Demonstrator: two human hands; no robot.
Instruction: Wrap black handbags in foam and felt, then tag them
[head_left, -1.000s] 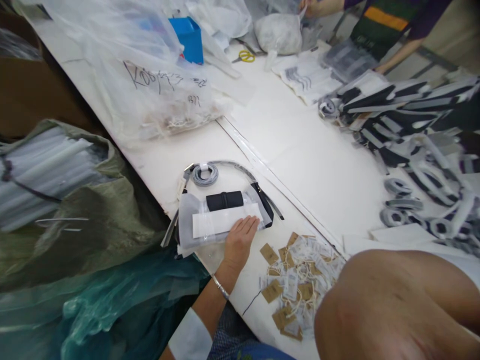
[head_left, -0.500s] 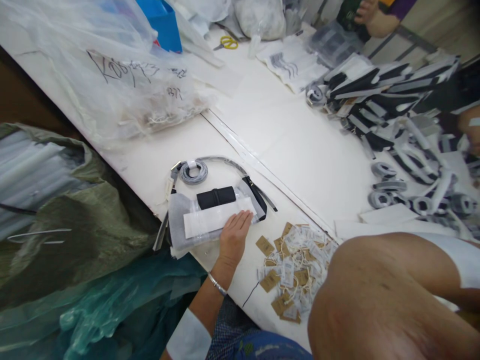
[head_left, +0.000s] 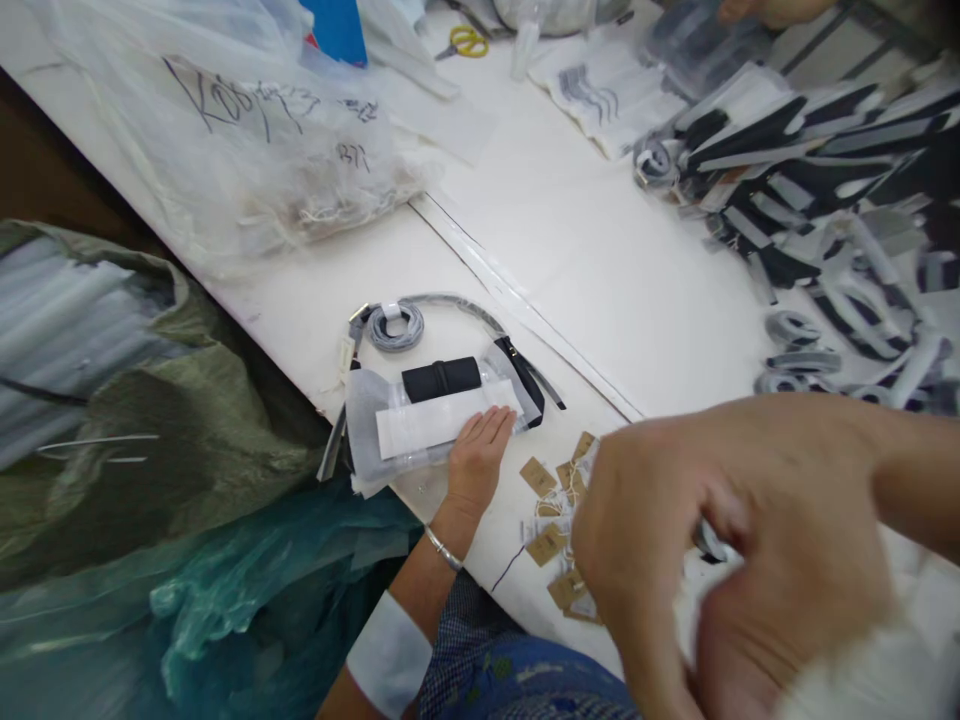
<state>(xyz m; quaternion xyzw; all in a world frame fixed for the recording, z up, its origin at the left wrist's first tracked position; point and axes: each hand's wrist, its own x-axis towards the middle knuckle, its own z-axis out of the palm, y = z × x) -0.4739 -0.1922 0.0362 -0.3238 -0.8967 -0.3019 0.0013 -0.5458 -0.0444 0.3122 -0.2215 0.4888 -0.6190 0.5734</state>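
Observation:
My left hand [head_left: 480,455] lies flat, fingers stretched, on the right part of a white strip [head_left: 427,424]. Under the strip is a small bag wrapped in pale translucent sheeting [head_left: 366,405], with a black rolled handle [head_left: 441,379] showing above it. A coiled grey strap [head_left: 395,327] and a black end piece [head_left: 529,385] lie around the bag. My right hand [head_left: 739,540] is raised close to the camera at the lower right, large and blurred, its fingers curled; what they hold, if anything, is hidden. It partly covers a heap of brown and white tags [head_left: 547,543].
A marked plastic bag [head_left: 277,150] lies upper left, with yellow-handled scissors [head_left: 469,41] behind. Grey and black straps [head_left: 832,200] pile up at right. Open sacks [head_left: 150,400] stand beside the table's left edge. Part of another person's hand [head_left: 780,8] shows at the top.
My right hand has come into view at the lower right, where a bent bare arm filled the view before. The camera view has shifted slightly. My left hand stays on the white strip.

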